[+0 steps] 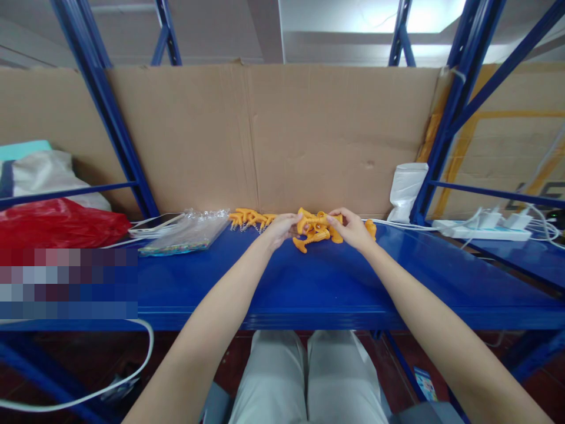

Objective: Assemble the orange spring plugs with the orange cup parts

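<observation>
Above a loose pile at the back of the blue shelf, an orange plastic piece with a flared end spans the gap between my hands. My left hand is closed at its flared left end, fingertips partly hidden. My right hand pinches its other end between thumb and fingers. Just below lies another orange piece, and more orange parts sit under and behind my hands, one showing right of my right hand. Farther left, several orange pieces with small metal chains lie in a row.
A clear plastic bag lies left on the blue shelf. A cardboard panel closes the back. White cables run along it to a power strip. A white packet leans at right, a red bag at left.
</observation>
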A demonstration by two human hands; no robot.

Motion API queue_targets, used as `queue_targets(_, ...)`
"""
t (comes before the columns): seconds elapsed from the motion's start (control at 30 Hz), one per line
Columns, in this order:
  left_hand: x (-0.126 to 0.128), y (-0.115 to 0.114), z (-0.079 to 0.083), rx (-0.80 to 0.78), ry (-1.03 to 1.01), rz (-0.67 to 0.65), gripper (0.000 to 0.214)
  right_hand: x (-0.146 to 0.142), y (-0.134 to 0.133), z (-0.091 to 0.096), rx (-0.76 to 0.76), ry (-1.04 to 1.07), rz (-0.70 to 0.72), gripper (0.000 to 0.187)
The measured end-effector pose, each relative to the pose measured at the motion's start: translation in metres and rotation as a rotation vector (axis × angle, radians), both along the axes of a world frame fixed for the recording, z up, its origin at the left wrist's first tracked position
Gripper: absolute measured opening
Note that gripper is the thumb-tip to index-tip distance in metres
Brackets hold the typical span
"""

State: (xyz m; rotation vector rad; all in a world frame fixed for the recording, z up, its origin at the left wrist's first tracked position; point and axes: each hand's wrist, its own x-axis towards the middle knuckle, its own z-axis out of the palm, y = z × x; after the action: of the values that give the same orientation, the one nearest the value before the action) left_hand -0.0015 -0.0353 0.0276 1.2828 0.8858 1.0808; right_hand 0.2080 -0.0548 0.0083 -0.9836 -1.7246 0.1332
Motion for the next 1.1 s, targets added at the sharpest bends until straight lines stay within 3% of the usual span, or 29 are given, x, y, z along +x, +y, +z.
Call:
queue_targets(0.2,0.002,0.003,-0.002,0.134,0.012,0.145,0.024,-0.002,-0.001,0.001,-0.375,0.182,0.134,0.038)
queue_targets(0.3,0.002,0.010,-0.005,0.204,0.023,0.214,0.025,-0.004,0.002,-0.001,-0.453,0.197,0.192,0.033)
queue_targets(0.57,0.011,0.014,-0.005,0.306,-0.027,0.316,0.024,0.000,0.017,-0.007,-0.243,0.045,0.088,0.025)
queue_targets(0.8,0.010,0.012,-0.001,0.199,0.072,0.374,0.023,-0.002,0.018,-0.008,-0.125,-0.145,-0.020,0.018)
queue_targets(1.1,0.001,0.018,-0.003,0.112,0.136,0.291,0.019,-0.001,0.011,-0.007,-0.068,-0.236,-0.053,0.021)
